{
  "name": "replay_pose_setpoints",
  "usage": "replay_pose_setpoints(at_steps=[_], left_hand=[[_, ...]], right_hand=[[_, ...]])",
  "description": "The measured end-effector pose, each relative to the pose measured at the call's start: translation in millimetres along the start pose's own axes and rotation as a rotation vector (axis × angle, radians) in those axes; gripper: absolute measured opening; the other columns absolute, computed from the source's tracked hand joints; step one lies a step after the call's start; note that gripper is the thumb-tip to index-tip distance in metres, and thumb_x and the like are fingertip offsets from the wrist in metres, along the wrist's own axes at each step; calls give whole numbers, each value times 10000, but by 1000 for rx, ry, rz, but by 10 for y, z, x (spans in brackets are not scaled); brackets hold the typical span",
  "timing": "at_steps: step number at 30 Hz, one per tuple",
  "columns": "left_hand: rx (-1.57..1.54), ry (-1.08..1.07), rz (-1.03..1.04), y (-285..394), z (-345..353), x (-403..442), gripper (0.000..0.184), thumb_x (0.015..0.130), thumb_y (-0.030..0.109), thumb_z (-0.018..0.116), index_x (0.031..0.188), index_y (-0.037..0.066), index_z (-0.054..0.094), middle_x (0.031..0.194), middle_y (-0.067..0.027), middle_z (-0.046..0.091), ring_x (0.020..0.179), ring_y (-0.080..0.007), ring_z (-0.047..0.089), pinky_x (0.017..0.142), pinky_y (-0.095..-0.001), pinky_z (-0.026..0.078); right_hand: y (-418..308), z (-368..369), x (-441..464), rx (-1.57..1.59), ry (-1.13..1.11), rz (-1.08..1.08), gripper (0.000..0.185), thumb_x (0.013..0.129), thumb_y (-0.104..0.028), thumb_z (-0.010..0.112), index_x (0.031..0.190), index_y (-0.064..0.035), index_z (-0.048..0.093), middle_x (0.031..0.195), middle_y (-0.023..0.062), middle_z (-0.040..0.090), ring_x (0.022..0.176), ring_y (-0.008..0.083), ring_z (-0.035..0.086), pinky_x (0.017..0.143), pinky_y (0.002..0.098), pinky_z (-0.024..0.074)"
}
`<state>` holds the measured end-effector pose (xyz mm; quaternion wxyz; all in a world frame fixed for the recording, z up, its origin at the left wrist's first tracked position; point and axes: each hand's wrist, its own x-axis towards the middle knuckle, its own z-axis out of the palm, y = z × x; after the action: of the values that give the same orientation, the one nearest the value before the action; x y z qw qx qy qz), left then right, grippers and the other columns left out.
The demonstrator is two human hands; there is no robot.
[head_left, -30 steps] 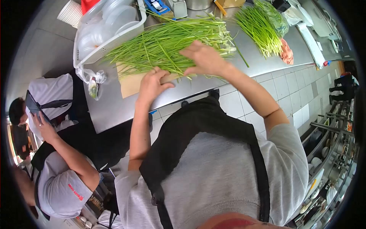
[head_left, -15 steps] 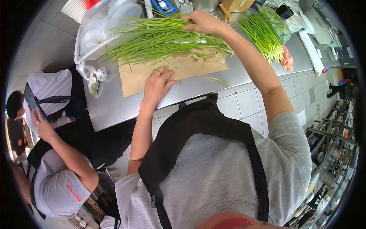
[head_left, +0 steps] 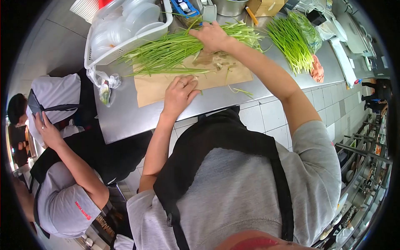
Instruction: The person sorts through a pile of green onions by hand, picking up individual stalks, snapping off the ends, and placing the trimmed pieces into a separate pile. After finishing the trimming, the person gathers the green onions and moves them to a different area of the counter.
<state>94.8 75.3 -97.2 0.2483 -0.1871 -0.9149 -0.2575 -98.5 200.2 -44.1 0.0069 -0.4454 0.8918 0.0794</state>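
Note:
Long green stalks (head_left: 166,53) lie in a loose pile across brown paper (head_left: 152,89) on the metal table. My right hand (head_left: 211,36) rests on top of the pile near its pale ends, fingers curled over the stalks. Nearer the table's front edge, my left hand (head_left: 180,92) lies on the paper with its fingers bent together; whatever may be under them is hidden. A few stalks lie just above it, and loose scraps (head_left: 243,91) are scattered to its right.
A white basket (head_left: 125,51) of clear plastic lids stands at the table's back left. A second green bunch (head_left: 291,45) lies at right beside a plastic bag (head_left: 306,31). At left, a person's hand (head_left: 48,132) holds a tablet (head_left: 35,102).
My right hand reached to the far side of the pile, and the stalks shifted away from the front, uncovering brown paper and scraps. My left hand moved slightly right.

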Motion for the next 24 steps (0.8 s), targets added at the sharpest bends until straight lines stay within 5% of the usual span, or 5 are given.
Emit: replay_pose_setpoints(at_steps=[9,14,19,23,24], left_hand=[[78,12,72,19,14,-42,249,625,171,706,824,45,625,868,-62,617,778,-220,553,689,-316,471],[38,29,27,-13,8,-74,266,629,169,730,843,40,637,859,-91,620,757,-244,572,663,-320,473],[-108,-6,-153,-34,-147,35,257,652,161,722,862,36,644,808,-111,618,688,-253,589,623,-333,476],[-98,-433,-253,-298,-397,538,190,710,147,668,858,30,645,787,-105,625,658,-195,597,589,-295,461],[-123,-462,-295,-371,-440,679,176,719,137,661,852,24,638,769,-95,623,639,-169,584,590,-288,456]], right_hand=[[201,-360,192,745,-458,-456,613,535,-281,764,1069,-68,551,904,127,631,824,263,602,725,355,451],[304,-497,192,248,-123,-27,369,645,-206,692,960,-49,584,885,119,626,837,292,589,712,364,457],[450,-618,-4,227,108,-99,168,715,-103,612,881,-76,616,800,89,625,768,242,603,668,340,467],[302,-757,-309,233,277,-180,156,759,-186,606,876,-86,632,754,94,625,697,237,613,631,342,476],[403,-484,-231,297,397,-308,175,699,-65,583,872,-82,600,810,95,620,794,275,592,666,356,458]])
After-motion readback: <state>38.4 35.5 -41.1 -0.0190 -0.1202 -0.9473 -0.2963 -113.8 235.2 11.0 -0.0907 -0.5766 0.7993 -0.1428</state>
